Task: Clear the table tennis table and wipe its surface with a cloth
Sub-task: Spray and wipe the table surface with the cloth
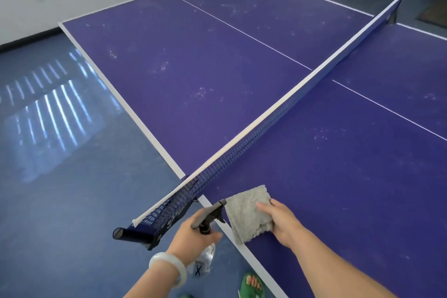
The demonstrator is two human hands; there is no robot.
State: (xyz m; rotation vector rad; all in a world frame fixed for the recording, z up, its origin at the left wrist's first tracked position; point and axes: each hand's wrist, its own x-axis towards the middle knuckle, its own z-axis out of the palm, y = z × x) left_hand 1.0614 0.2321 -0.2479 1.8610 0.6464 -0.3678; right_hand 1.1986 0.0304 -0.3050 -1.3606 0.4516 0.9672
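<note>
Cloth [246, 213] is folded, lower centre of frame, over the white edge of the table [217, 55] just beside the net [266, 123], long axis running up-frame. Your right hand [283, 222] pinches its right edge; the cloth extends left of the grip. Your left hand [191, 234] is curled round the spray bottle [208, 220] neck, nozzle pointing up-right at the cloth.

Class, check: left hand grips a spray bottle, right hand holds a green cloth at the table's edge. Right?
No: in the head view the cloth is grey, not green. Left hand grips the spray bottle; right hand holds the cloth at the table's edge.
</note>
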